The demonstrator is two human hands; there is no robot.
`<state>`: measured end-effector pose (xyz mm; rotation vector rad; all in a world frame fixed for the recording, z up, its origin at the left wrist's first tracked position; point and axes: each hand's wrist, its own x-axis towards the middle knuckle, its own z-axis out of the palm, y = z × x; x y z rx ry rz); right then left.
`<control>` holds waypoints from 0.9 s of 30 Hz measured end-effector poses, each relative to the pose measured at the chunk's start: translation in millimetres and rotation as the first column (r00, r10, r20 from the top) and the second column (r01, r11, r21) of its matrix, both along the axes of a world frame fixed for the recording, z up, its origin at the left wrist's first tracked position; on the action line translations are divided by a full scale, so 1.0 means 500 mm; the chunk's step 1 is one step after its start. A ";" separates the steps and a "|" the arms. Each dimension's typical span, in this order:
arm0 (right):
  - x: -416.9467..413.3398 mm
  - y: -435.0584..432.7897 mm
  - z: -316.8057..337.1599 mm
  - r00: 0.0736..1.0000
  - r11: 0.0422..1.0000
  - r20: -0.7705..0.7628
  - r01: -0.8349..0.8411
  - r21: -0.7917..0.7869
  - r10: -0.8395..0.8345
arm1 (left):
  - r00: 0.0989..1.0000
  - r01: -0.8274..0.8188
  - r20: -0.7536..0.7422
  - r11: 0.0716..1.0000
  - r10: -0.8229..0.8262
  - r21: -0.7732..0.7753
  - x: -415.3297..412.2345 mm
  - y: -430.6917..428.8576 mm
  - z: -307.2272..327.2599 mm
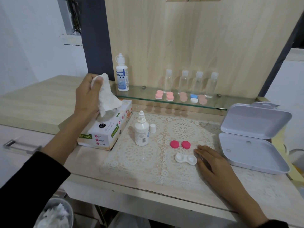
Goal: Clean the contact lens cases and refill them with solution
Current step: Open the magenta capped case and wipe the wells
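Tissue box point(105, 134) sits left of the lace mat point(148, 162). Left hand point(87, 97) is pinching a tissue point(107, 97) right over its slot. Right hand point(212, 162) lies flat on the mat, fingers straight, holding nothing. Uncapped solution bottle point(141, 130) stands mid-mat. Open white lens case point(185, 159) is just beside the right fingertips, two pink lids point(174, 144) behind it. I'd pull the sheet straight up, then pin the case and dab each well dry.

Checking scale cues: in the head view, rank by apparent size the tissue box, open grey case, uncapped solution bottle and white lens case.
Largest to smallest:
1. open grey case
2. tissue box, not far behind
3. uncapped solution bottle
4. white lens case
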<state>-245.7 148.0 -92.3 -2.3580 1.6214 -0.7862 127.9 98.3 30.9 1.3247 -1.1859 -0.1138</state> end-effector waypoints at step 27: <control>0.005 0.009 0.024 0.986 0.987 0.056 -0.152 -0.054 0.155 | 0.746 0.639 0.041 0.731 -0.665 0.237 -0.304 0.084 -0.117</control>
